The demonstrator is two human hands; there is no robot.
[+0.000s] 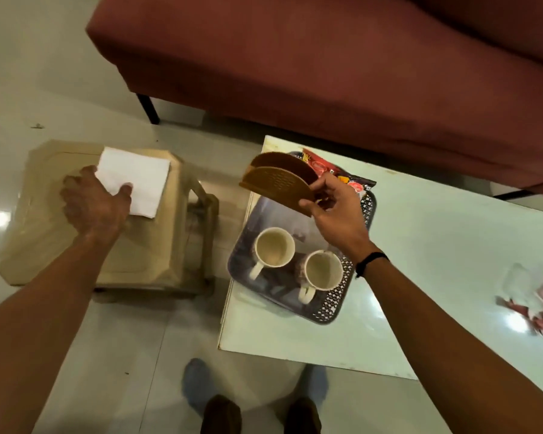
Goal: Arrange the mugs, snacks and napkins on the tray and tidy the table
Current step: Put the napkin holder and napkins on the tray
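A dark tray (pixel 342 303) with a patterned rim sits on the white table (pixel 436 261). Two cream mugs (pixel 274 247) (pixel 323 270) stand in its near half, and snack packets (pixel 336 173) lie at its far end. My right hand (pixel 336 211) holds a brown, half-round napkin holder (pixel 279 181) in the air above the tray's far part. My left hand (pixel 94 205) rests on a stack of white napkins (pixel 138 183) lying on a beige plastic stool (pixel 76 245), thumb on top of the stack.
A red sofa (pixel 358 64) runs along the far side of the table. Blurred wrappers and a pink item (pixel 536 305) lie on the table at the right. My feet (pixel 261 415) stand on the tiled floor between stool and table.
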